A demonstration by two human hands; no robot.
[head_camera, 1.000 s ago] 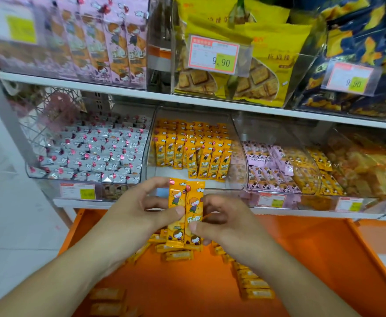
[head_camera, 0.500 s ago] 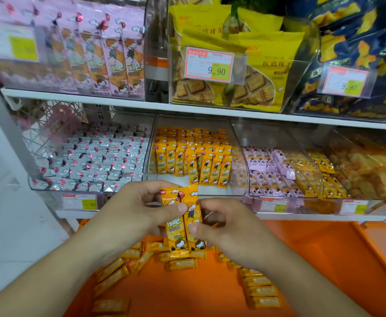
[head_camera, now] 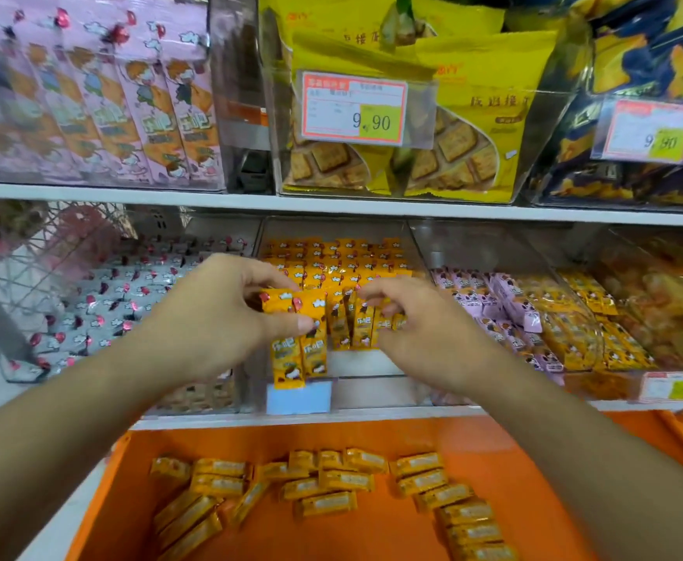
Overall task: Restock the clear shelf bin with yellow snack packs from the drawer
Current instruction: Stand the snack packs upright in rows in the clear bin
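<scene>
Yellow snack packs (head_camera: pixel 297 338) now higher, at the clear shelf bin (head_camera: pixel 372 382), in left grip's (head_camera: pixel 226 313) pinch; right grip (head_camera: pixel 408 317) loosely curled.

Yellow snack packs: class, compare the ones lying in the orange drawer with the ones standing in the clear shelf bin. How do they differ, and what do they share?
The drawer packs lie flat and scattered at mixed angles; the bin packs stand upright in tidy rows. The drawer packs mostly show a pale label panel; the bin packs show a cartoon front. Both have yellow wrappers and a slim shape.
</scene>
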